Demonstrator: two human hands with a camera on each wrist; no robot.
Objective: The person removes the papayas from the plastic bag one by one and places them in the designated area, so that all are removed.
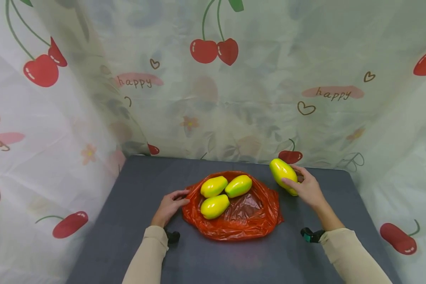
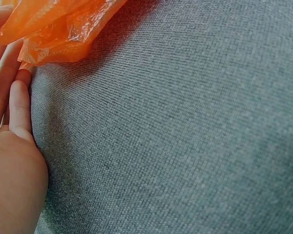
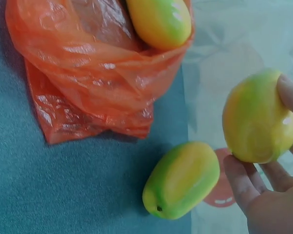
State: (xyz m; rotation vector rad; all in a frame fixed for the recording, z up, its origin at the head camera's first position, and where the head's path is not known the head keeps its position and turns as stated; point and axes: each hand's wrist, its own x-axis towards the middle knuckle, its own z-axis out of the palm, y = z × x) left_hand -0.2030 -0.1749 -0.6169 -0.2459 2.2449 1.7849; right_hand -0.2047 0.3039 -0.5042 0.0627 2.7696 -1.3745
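Observation:
In the head view my right hand [image 1: 308, 188] grips a shiny yellow-green papaya [image 1: 282, 170] above the table's far right. The right wrist view shows thumb and fingers around this papaya [image 3: 256, 117]. Another papaya [image 3: 181, 180] lies on the table just below it. A red plastic bag [image 1: 234, 234] stands with its mouth wide apart at the table's middle. Inside, toward its left and back, lie three papayas [image 1: 214, 206]. My left hand [image 1: 168, 207] holds the bag's left rim; in the left wrist view the thumb and fingers are on either side of the orange-red film [image 2: 58, 44].
Everything stands on a dark grey cloth-covered table [image 1: 142, 177]. A pale curtain [image 1: 255, 118] printed with cherries and lettering hangs behind the table and on both sides. Bare tabletop [image 1: 234, 264] shows in front of the bag.

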